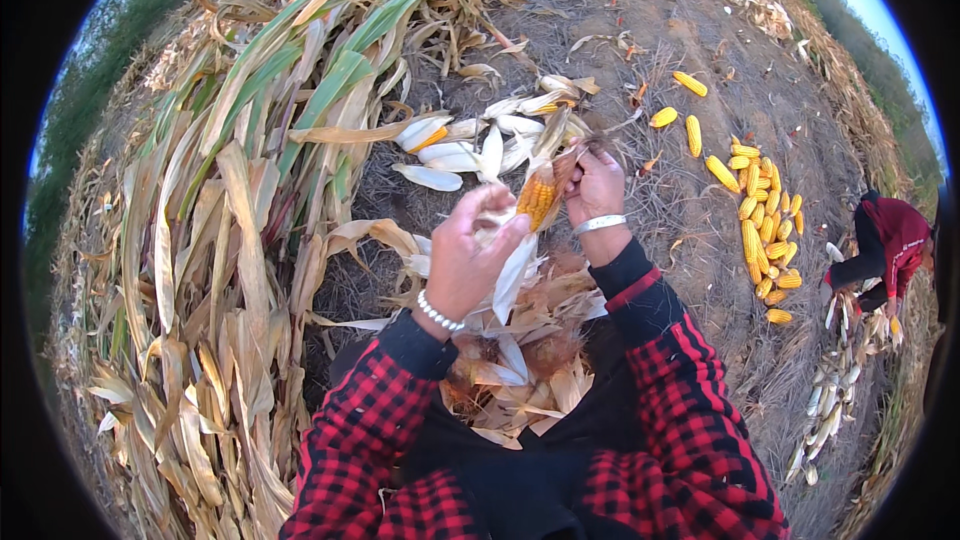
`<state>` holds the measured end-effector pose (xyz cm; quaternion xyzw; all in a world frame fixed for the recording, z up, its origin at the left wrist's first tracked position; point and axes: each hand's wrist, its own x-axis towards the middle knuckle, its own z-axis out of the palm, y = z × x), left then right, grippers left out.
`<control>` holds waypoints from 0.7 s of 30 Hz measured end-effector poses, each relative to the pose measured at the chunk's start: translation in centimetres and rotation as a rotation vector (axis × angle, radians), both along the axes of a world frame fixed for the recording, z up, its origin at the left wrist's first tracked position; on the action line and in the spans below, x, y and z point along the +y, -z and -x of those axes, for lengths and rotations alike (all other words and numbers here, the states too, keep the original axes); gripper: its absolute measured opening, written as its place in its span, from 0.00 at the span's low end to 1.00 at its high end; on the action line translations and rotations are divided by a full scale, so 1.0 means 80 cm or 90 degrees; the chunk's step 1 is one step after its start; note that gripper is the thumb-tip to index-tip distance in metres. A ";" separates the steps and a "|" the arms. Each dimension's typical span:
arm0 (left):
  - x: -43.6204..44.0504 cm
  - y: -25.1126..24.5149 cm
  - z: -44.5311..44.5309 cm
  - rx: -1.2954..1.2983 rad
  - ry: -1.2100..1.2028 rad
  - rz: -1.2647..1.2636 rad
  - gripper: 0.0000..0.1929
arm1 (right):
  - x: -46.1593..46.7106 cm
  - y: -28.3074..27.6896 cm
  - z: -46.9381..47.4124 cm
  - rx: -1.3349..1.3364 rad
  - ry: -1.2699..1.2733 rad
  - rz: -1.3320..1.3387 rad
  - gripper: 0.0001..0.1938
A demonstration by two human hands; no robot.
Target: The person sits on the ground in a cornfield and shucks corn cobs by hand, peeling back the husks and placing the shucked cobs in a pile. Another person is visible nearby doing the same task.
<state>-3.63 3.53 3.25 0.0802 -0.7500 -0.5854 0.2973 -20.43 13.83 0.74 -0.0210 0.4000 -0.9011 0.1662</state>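
Observation:
Between my hands is a partly husked ear of corn (535, 199), its yellow kernels bared on the lower part and dry husk still around its upper end. My left hand (482, 238) holds the lower end, with the thumb at the kernels and a pale husk leaf (514, 281) hanging below. My right hand (596, 184) grips the dry husk and silk (566, 165) at the ear's other side. Just beyond lies a heap of ears in white husks (457, 154), a few showing yellow kernels. Stripped husks and brown silk (525, 367) are piled between my legs.
Cut corn stalks with dry leaves (247, 255) form a long bank on the left. To the right, bare yellow cobs (766, 221) lie piled on the soil (690, 360). Another person (885, 251) bends over at far right, beside a row of husked ears (829, 397).

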 end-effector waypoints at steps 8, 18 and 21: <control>0.001 0.041 0.025 -0.065 -0.122 0.139 0.36 | -0.020 -0.028 -0.055 -0.048 -0.101 0.005 0.05; -0.006 0.038 0.045 0.049 -0.045 -0.227 0.13 | -0.005 -0.019 -0.034 -0.141 -0.085 0.090 0.06; -0.004 0.048 0.053 0.043 -0.046 -0.387 0.10 | -0.002 -0.023 -0.058 -0.086 -0.282 0.076 0.07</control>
